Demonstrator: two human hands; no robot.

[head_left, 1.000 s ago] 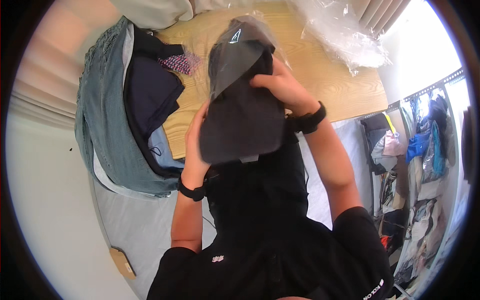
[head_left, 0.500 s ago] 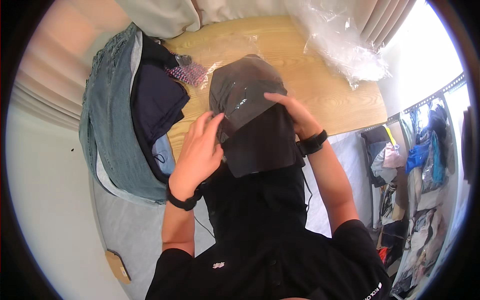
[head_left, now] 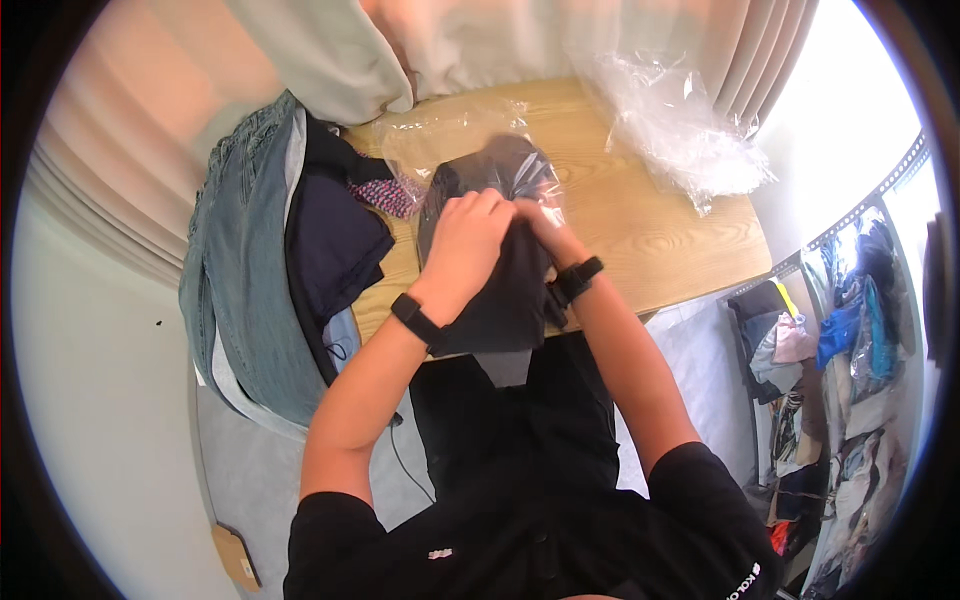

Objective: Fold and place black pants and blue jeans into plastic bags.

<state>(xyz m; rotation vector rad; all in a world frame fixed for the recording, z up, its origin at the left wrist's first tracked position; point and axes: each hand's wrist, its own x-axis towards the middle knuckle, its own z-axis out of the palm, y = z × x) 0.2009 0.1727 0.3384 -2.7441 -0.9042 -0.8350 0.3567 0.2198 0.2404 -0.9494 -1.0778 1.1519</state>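
A dark folded garment (head_left: 495,300) lies on the wooden table in front of me, its near end reaching the table's front edge. Clear plastic bag film (head_left: 425,140) covers its far part and spreads beyond it. My left hand (head_left: 468,240) is closed over the middle of the garment, fingers curled at the film. Right beside it, my right hand (head_left: 548,232) pinches the film, thumb and fingers close to the left fingertips. The exact grip is partly hidden by the hands. Both wrists wear black bands.
On the left lies a pile of clothes with blue jeans (head_left: 235,260) and a dark navy garment (head_left: 335,240), beside a pink-and-dark patterned cloth (head_left: 385,195). Crumpled clear plastic bags (head_left: 690,140) sit at the back right of the wooden table (head_left: 680,245). Shelves of clothes (head_left: 850,330) stand right.
My hands have come together over the garment's middle, from its two sides, and closed on the film. The garment now lies farther from my body, and the view has tilted up slightly.
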